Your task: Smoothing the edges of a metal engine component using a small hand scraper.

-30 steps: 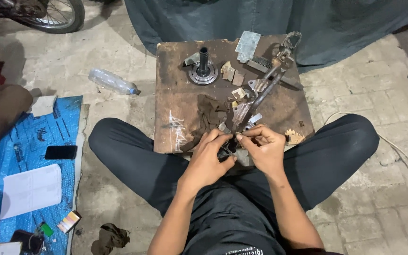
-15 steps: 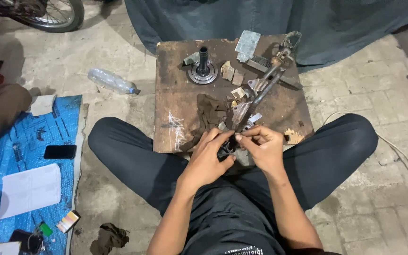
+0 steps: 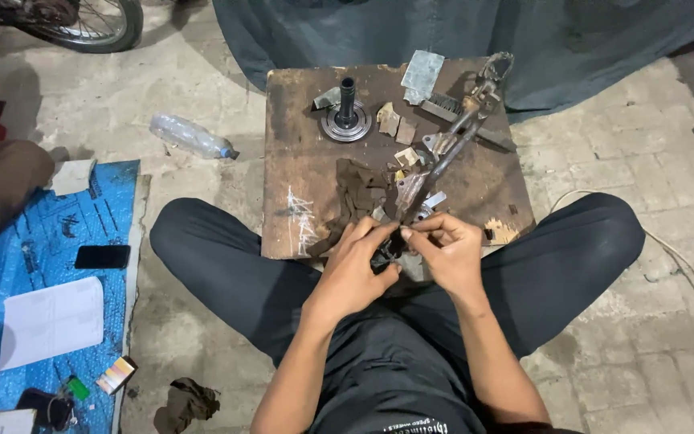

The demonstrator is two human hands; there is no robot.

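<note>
I sit cross-legged on the floor behind a low, stained wooden board (image 3: 307, 169). My left hand (image 3: 357, 269) grips a small dark metal part (image 3: 385, 251) at the board's near edge. My right hand (image 3: 446, 249) pinches the same part from the right with fingertips together. A long metal lever assembly (image 3: 451, 145) lies diagonally on the board, its lower end just above my hands. A round metal disc with an upright black shaft (image 3: 346, 119) stands at the far side. A dark rag (image 3: 355, 197) lies near my left hand.
A clear plastic bottle (image 3: 190, 135) lies on the stone floor at left. A blue mat (image 3: 50, 265) holds a dark phone (image 3: 102, 256), white paper (image 3: 51, 321) and small items. A wheel (image 3: 82, 22) is at top left, dark cloth (image 3: 475, 36) behind the board, a cable (image 3: 676, 257) at right.
</note>
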